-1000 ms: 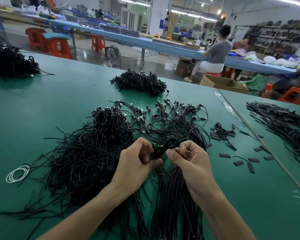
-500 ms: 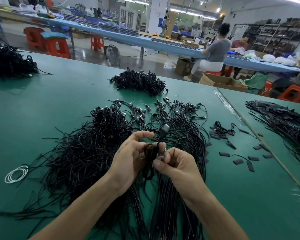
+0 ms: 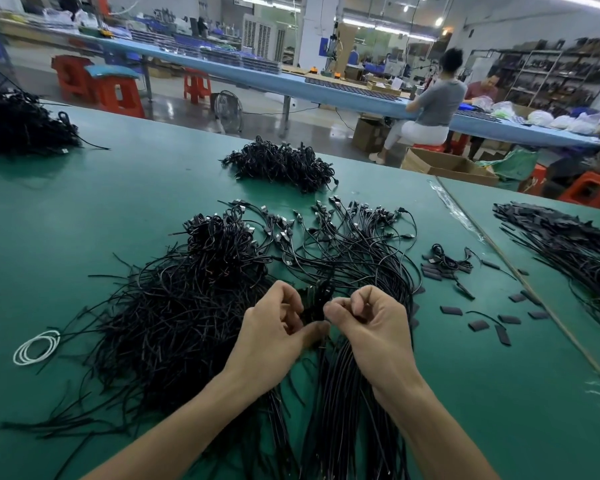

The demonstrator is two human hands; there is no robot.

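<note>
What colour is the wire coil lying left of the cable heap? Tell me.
The coil is white, shown best in the head view.

The thin black cable (image 3: 315, 301) is folded into a short, tight bundle of loops. It stands about upright in the air, just above the long black cables (image 3: 340, 393) that lie on the table (image 3: 146, 202). The left hand (image 3: 274, 329) and the right hand (image 3: 371, 327) pinch it from both sides. Its plug cannot be seen clearly.
</note>
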